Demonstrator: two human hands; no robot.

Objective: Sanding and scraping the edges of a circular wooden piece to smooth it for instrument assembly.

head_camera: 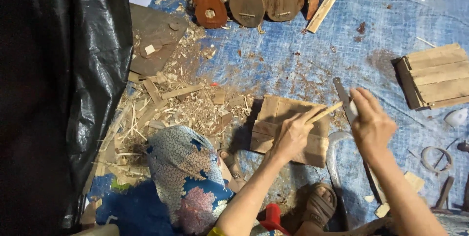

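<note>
Overhead, head view: left hand (292,136) pinches a thin wooden stick (326,112) above a small plank block (273,118) on the blue tarp (293,55). Right hand (372,123) closed round a knife (342,95), blade touching the stick's tip.

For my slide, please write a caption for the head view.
Left hand holds a thin wooden stick; right hand holds a blade.

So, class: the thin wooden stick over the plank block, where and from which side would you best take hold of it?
Grip the thin wooden stick at its lower, near end, coming from the left, as the left hand does. The stick slants up to the right, and its far tip meets the knife blade held by the right hand. Fingers at the near end, above the plank block, stay clear of the blade.
</note>
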